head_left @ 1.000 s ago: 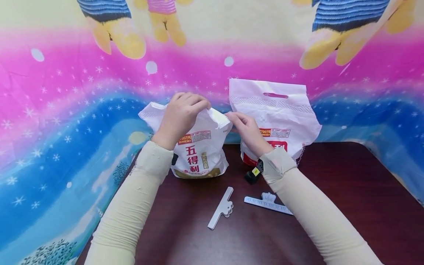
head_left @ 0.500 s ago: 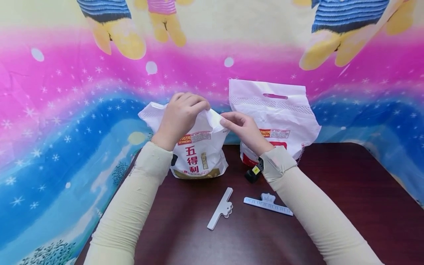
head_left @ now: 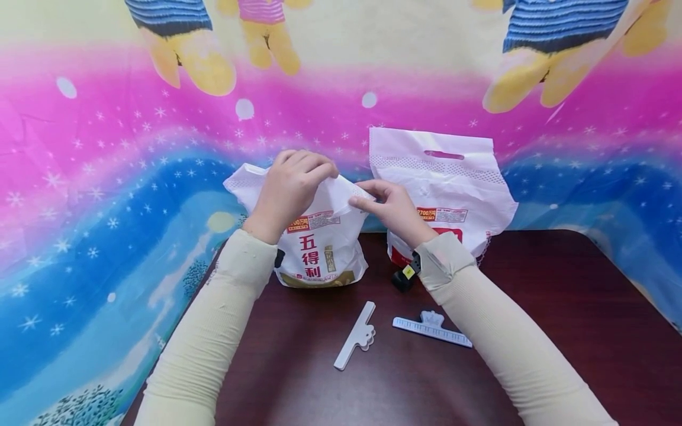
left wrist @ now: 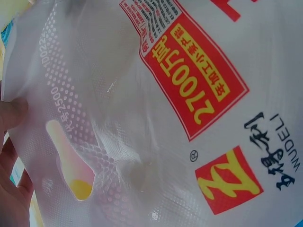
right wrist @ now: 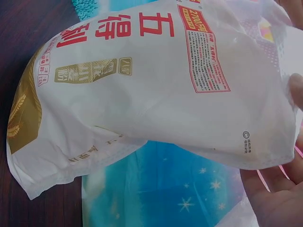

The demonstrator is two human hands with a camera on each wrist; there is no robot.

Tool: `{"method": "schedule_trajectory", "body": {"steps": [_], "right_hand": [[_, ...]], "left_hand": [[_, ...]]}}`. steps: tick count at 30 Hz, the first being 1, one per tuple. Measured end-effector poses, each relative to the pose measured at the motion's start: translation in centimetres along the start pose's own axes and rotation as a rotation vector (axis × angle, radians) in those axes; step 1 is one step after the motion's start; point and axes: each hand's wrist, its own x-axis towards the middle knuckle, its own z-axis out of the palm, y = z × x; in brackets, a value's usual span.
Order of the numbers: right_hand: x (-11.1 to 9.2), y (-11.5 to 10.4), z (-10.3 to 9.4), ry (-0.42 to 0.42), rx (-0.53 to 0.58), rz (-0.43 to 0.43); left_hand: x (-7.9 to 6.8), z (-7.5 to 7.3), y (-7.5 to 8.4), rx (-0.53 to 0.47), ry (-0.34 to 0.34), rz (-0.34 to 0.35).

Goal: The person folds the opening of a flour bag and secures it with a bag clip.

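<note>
Since the frame of one second earlier, the right hand (head_left: 396, 210) has moved inward and slightly down, from the outer tip of the top corner of the gold-based Wudeli flour bag (head_left: 322, 245) onto that corner's front face; the flap there appears flatter.

Left hand (head_left: 293, 186): no clear change. It is clamped on the bag's top edge, thumb on the printed face, fingers behind. The bag stands upright on the dark wooden table (head_left: 554, 307), below the left hand and to the left of the right hand. White sealing clip (head_left: 354, 339): lies on the table, nearer the person than the right hand and slightly to its left; untouched.

Right hand: pinches the corner, thumb in front, fingers behind. As a judgement, the shifted pinch gives firmer control of the corner, with the top edge held at two places. Blue sealing clip (head_left: 433, 332): lies on the nearer side of the right hand, beside its sleeve (head_left: 511, 331). Red-based flour bag (head_left: 442, 177): stands beyond the right hand, partly hidden by it.
</note>
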Motion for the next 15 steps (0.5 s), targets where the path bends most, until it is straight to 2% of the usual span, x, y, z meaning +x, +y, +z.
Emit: {"method": "schedule_trajectory", "body": {"steps": [8, 15], "right_hand": [[0.21, -0.12, 0.57, 0.059, -0.056, -0.025], [0.36, -0.04, 0.72, 0.087, -0.068, -0.051]], "left_hand": [[-0.18, -0.25, -0.23, 0.014, -0.008, -0.015], [-0.23, -0.74, -0.68, 0.011, -0.075, -0.055]]}}
